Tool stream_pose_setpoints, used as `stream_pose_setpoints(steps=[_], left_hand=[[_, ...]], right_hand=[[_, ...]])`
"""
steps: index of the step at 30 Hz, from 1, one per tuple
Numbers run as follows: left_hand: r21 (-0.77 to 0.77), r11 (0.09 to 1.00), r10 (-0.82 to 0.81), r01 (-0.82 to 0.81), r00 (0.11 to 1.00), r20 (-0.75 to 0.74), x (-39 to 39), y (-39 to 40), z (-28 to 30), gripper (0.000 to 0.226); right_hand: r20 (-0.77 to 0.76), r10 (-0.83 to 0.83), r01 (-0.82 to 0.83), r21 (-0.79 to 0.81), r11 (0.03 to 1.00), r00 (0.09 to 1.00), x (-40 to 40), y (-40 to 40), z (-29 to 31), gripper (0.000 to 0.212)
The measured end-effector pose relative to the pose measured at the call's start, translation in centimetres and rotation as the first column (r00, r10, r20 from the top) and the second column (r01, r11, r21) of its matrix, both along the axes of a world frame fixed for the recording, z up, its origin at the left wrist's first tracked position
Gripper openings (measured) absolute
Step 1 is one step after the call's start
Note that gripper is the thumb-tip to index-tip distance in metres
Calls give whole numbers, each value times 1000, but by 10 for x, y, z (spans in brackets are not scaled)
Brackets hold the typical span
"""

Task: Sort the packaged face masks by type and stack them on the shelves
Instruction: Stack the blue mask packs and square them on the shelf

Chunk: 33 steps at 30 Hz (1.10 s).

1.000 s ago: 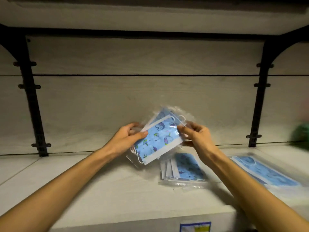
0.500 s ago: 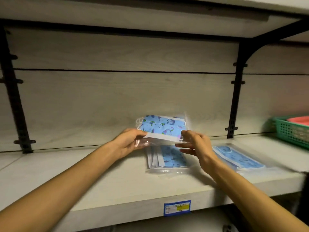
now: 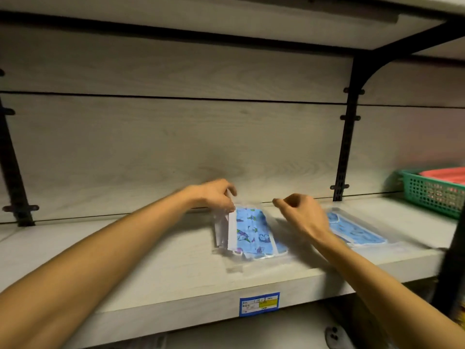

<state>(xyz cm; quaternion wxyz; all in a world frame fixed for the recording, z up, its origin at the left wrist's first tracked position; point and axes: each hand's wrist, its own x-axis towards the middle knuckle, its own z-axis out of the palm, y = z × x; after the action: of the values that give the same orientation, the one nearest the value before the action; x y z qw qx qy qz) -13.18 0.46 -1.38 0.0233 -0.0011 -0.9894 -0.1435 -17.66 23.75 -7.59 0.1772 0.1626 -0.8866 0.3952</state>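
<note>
The shelf (image 3: 156, 270) and back panel (image 3: 176, 137) look like pale, matt wood-grain laminate. The bracket (image 3: 348, 137) is matt black metal. The printed mask pack (image 3: 251, 235) and plain blue mask pack (image 3: 357, 230) sit in glossy clear plastic wrap. The green basket (image 3: 432, 192) is perforated plastic. The price label (image 3: 259, 304) is paper.
</note>
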Motion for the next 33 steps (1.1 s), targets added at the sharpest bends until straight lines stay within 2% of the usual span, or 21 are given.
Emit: stream_pose_setpoints(steps=[2, 4, 5, 7, 9, 10, 13, 16, 20, 21, 24, 28, 31, 33], left_hand=[[-109, 991, 51, -80, 969, -243, -1, 2, -10, 61], [-155, 972, 110, -177, 923, -368, 5, -6, -20, 62], [-174, 959, 151, -225, 921, -359, 10, -13, -25, 61], [-230, 929, 239, -290, 945, -225, 22, -24, -35, 65], [-235, 931, 278, -279, 960, -37, 30, -31, -44, 75], [-178, 947, 279, -269, 960, 34, 33, -33, -46, 81], [160, 948, 253, -274, 957, 143, 37, -34, -47, 90], [359, 889, 248, -285, 958, 146, 38, -37, -49, 73], [625, 726, 262, -286, 956, 133, 45, -41, -57, 46], [666, 695, 259, -269, 959, 117, 47, -41, -60, 43], [741, 646, 253, -184, 967, 20, 52, -42, -69, 39], [728, 671, 281, -139, 957, -76, 54, -43, -76, 34], [710, 693, 282, -124, 953, -109, 52, -45, -79, 26], [702, 701, 286, -127, 952, -113, 51, -45, -80, 26]], right_hand=[[83, 6, -25, 225, 974, 997, -1, -6, -2, 58], [198, 5, -81, 379, 922, 980, -2, -9, -2, 70], [237, -13, -86, 399, 913, 971, -3, -10, 0, 73], [298, -18, -101, 379, 920, 954, -5, -11, 9, 75], [430, 64, -194, 266, 944, 900, -7, -11, 20, 75], [500, 118, -240, 187, 953, 858, -7, -13, 24, 71], [652, 274, -264, -115, 958, 707, -1, -25, 21, 60], [677, 407, -177, -384, 906, 613, 4, -36, 9, 49], [714, 494, -136, -498, 857, 496, 3, -42, 12, 11], [725, 487, -132, -490, 861, 487, 4, -44, 11, 11], [712, 416, -150, -407, 901, 566, 7, -48, 7, 21], [569, 348, -176, -335, 926, 745, 4, -52, 2, 42], [506, 346, -208, -310, 928, 790, 3, -56, 4, 46], [501, 358, -222, -312, 924, 788, 4, -57, 5, 37]])
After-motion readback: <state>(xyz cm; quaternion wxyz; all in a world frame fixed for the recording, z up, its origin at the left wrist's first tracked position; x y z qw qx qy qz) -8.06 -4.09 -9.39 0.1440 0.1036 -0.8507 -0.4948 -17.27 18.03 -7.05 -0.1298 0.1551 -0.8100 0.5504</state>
